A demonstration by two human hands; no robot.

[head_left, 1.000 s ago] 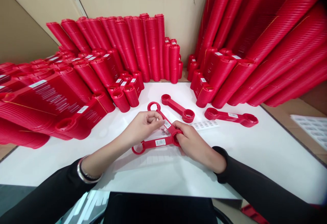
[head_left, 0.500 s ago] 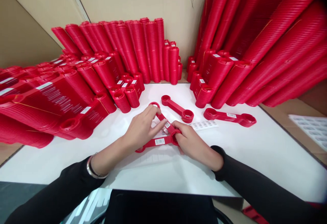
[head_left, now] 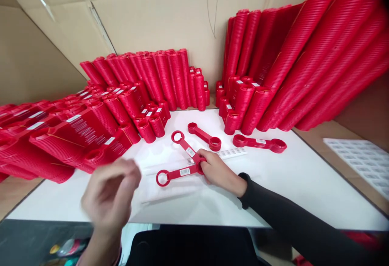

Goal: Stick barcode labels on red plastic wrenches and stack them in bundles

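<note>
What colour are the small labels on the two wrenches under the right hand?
White, on red wrenches held by the right hand; clearest in the head view.

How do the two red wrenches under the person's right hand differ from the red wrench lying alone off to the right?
The held pair of wrenches overlap in a V, pinned at one end by the right hand; the lone wrench lies flat, untouched. The pair sits nearer the person, the lone one nearer the stacks. All are red with white labels.
</note>
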